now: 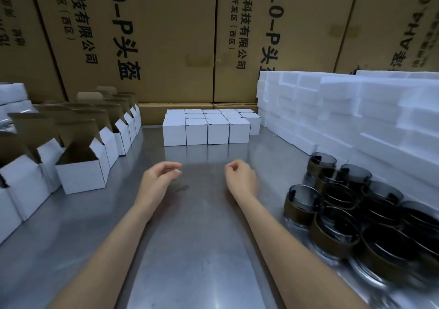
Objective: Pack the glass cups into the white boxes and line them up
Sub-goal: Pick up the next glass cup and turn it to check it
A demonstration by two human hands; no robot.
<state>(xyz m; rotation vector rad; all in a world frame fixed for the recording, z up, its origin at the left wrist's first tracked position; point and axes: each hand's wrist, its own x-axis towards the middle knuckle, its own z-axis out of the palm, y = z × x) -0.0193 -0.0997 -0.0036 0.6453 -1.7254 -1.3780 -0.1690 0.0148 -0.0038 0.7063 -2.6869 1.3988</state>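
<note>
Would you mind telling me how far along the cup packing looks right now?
Done: a block of closed white boxes stands lined up at the back of the metal table. In hand: nothing; the left hand and right hand hover empty over the table. Left: a cluster of dark glass cups waits unpacked on the right, and open white boxes stand on the left.

Glossy steel table [202, 237], matt white card boxes [197, 131], smoky glass cups [300, 205].
</note>
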